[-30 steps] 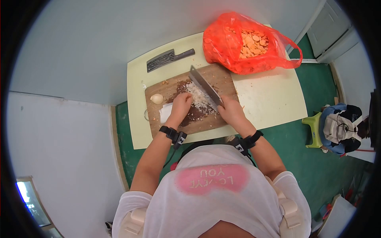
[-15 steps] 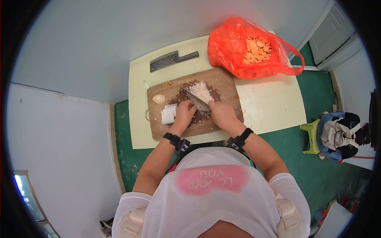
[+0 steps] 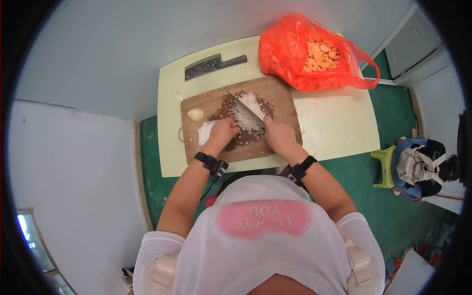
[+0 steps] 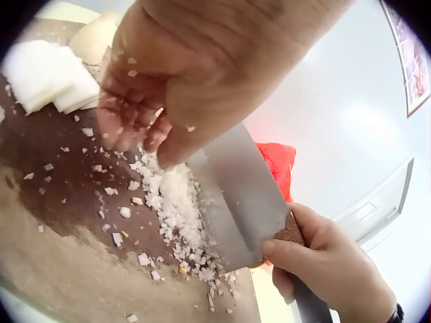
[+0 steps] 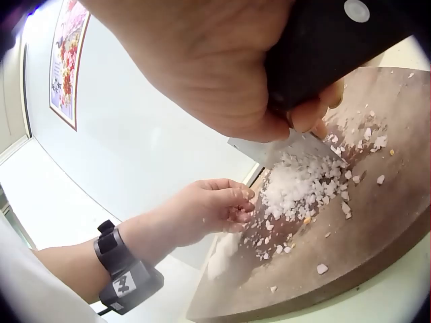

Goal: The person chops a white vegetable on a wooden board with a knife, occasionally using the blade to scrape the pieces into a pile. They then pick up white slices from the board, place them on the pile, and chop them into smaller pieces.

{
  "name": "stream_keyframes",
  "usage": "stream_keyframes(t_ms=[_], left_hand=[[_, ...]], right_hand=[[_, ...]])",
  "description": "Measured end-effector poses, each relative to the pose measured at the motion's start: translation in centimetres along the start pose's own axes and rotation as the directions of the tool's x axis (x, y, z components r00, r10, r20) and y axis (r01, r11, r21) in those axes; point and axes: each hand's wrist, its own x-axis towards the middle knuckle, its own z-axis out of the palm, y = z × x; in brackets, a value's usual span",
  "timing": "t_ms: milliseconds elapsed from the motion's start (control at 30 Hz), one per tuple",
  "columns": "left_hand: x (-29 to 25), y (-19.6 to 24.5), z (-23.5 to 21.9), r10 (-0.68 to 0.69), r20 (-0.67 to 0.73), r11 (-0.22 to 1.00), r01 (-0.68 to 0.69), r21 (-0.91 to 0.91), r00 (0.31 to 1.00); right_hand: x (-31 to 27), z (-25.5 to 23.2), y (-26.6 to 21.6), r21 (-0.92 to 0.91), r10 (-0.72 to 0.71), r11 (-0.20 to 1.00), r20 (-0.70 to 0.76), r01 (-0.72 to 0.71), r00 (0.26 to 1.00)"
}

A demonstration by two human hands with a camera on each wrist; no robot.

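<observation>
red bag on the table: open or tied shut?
Open. The red bag gapes at the top, with orange pieces visible inside; its handle loop hangs loose toward the table edge.

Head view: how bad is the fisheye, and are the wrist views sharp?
Head view: strong fisheye, black corners, table edges bowed. Left wrist: left hand close and soft, cleaver sharper. Right wrist: right hand fills the top, blurred; minced pieces crisp.
</observation>
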Motion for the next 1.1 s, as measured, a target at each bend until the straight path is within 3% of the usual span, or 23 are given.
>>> stream_keyframes(t_ms=[33, 100, 167, 300, 433, 533, 600, 700, 900, 933, 1000, 1067, 1100], left_hand=[[-0.4, 0.2, 0.1, -0.041, 0.114, 0.994, 0.03, 0.103, 0.993], [-1.0, 0.4, 1.5, -0.004, 0.087, 0.99, -0.009, 0.142, 0.996], [-1.1, 0.5, 3.0, 0.18, -0.097, 0.975, -0.165, 0.147, 0.979], [-0.5, 1.3, 4.0, 0.147, -0.108, 0.97, -0.122, 0.208, 0.983], [-0.4, 0.8, 3.7, 0.207, -0.134, 0.965, -0.18, 0.192, 0.969], [0.1, 1.1, 3.1, 0.099, -0.147, 0.994, -0.09, 0.069, 0.984], [1.1, 1.3, 3.1, 0.225, -0.308, 0.974, -0.21, 0.082, 0.924], [1.5, 2.0, 3.3, 0.179, -0.358, 0.984, -0.17, 0.057, 0.916], [1.4, 0.9, 2.5, 0.226, -0.348, 0.964, -0.26, -0.052, 0.91], [1.5, 0.6, 2.9, 0.273, -0.34, 0.958, -0.288, 0.007, 0.9], [1.6, 0.8, 2.8, 0.337, -0.383, 0.94, -0.333, 0.08, 0.86], [1.5, 1.0, 2.9, 0.39, -0.24, 0.899, -0.311, 0.309, 0.889], [1.4, 1.7, 2.6, 0.321, -0.222, 0.94, -0.282, 0.193, 0.921]], right_hand=[[0.0, 0.1, 0.0, 0.001, -0.001, 1.0, 0.003, 0.001, 1.0], [0.1, 0.2, 0.1, 0.008, 0.008, 1.0, -0.011, -0.008, 1.0], [0.1, 0.3, 0.2, 0.011, 0.007, 1.0, -0.025, -0.006, 1.0], [0.1, 0.3, 0.4, 0.006, -0.013, 1.0, -0.032, 0.013, 0.999], [-0.1, 0.9, 0.6, 0.014, 0.018, 1.0, -0.045, -0.017, 0.999], [-0.2, 1.5, 1.3, 0.072, -0.012, 0.997, -0.131, 0.022, 0.991], [-0.3, 1.2, 1.3, 0.116, 0.041, 0.993, -0.042, -0.036, 0.998], [-0.4, 0.2, 0.5, 0.116, 0.088, 0.989, 0.02, -0.089, 0.996], [-0.9, -0.6, -0.5, 0.149, -0.052, 0.986, -0.15, 0.075, 0.987], [-1.1, -0.4, -0.4, 0.142, -0.077, 0.985, -0.144, 0.097, 0.987], [-0.2, 0.2, -0.4, 0.01, 0.014, 1.0, -0.006, -0.014, 1.0], [0.3, 0.4, -0.1, 0.02, 0.085, 0.996, 0.036, -0.086, 0.996], [0.4, 0.6, -0.1, 0.041, 0.093, 0.995, 0.008, -0.093, 0.996]])
